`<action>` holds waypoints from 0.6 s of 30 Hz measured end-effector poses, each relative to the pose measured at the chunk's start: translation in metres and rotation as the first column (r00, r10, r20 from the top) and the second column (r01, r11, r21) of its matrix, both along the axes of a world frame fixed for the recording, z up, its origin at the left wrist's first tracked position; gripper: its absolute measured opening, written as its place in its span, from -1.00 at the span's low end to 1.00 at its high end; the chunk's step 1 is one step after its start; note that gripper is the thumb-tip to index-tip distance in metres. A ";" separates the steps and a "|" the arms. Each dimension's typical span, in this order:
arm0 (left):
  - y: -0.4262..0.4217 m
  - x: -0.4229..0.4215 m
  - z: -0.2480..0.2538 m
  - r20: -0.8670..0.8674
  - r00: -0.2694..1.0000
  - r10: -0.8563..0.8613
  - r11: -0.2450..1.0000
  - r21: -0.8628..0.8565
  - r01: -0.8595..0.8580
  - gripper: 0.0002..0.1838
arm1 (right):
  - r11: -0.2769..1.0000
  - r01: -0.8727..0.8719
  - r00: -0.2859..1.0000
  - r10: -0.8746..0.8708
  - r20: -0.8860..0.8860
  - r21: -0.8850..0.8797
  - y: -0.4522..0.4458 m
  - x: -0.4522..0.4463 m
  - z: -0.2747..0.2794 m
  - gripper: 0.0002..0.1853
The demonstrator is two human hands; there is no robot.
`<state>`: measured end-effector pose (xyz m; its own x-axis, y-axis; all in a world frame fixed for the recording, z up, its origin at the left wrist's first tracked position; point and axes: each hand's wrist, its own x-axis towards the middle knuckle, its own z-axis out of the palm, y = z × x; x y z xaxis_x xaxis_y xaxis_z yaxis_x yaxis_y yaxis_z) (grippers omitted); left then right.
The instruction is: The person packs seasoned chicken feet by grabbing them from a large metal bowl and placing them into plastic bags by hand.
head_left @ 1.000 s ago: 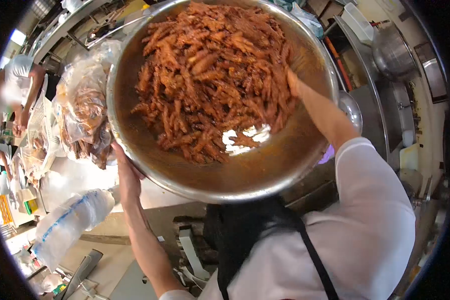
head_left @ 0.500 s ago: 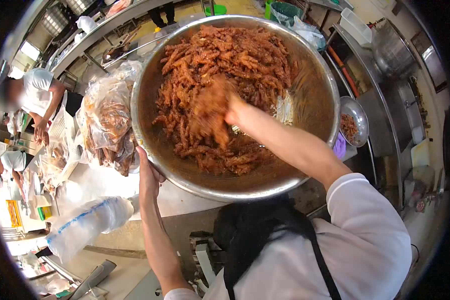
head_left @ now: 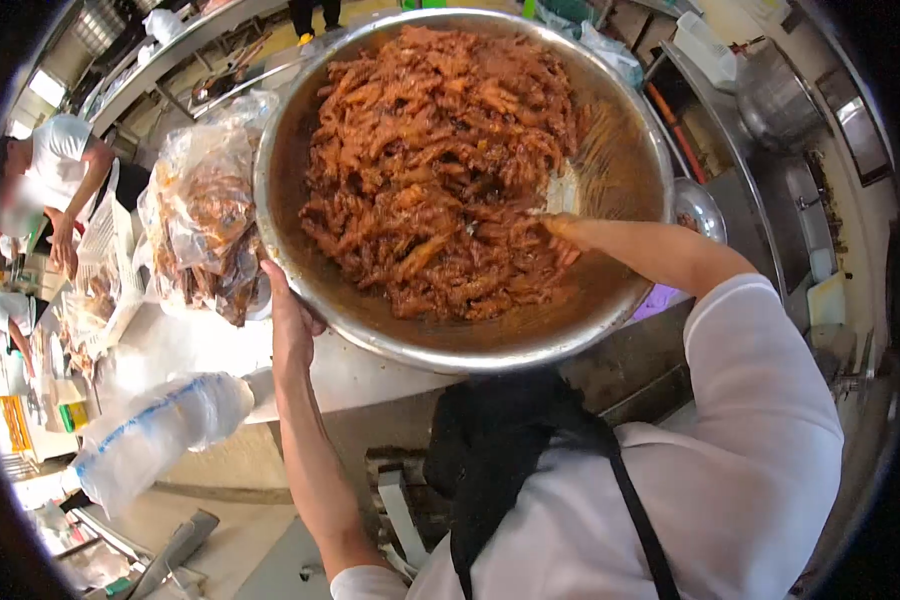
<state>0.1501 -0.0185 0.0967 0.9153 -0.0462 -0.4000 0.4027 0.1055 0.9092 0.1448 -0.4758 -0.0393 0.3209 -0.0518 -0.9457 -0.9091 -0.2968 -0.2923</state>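
Observation:
A wide steel bowl (head_left: 370,335) holds a heap of reddish-brown, sauce-coated chicken feet (head_left: 440,150). My left hand (head_left: 292,322) grips the bowl's rim at the lower left, thumb over the edge and fingers beneath. Inside the bowl, at the right edge of the heap, is my right hand (head_left: 560,235); its fingers go in among the feet, so their shape and anything in them are hidden. Sauce smears the bowl's bare right wall.
Plastic bags of brownish food (head_left: 205,220) lie left of the bowl, near a white crate (head_left: 120,270) and a clear plastic roll (head_left: 160,425). Two people work at the far left. A small steel bowl (head_left: 700,208) and a sink counter (head_left: 770,230) are on the right.
My right hand has moved from the middle of the heap to its right edge. Feet that were lifted and blurred now lie in the heap. My left hand stays on the rim.

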 end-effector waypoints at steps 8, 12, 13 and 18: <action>0.006 0.017 -0.014 0.080 0.996 0.043 0.999 0.014 -0.044 -0.21 | 0.763 0.482 0.823 -0.563 0.076 0.429 0.180 0.007 0.003 -0.03; 0.019 0.034 -0.009 0.087 0.996 0.000 0.997 0.081 -0.007 -0.18 | 0.427 0.631 0.581 -0.813 -0.030 0.647 0.218 0.039 0.043 0.00; 0.018 0.036 -0.006 0.084 0.996 -0.015 0.995 0.098 0.007 -0.17 | 0.301 0.586 0.572 -0.811 -0.121 0.752 0.215 0.050 0.037 -0.03; 0.020 0.041 -0.007 0.078 0.996 -0.033 0.994 0.109 0.025 -0.16 | -0.091 0.686 0.203 -0.929 -0.310 0.722 0.204 0.092 0.106 -0.24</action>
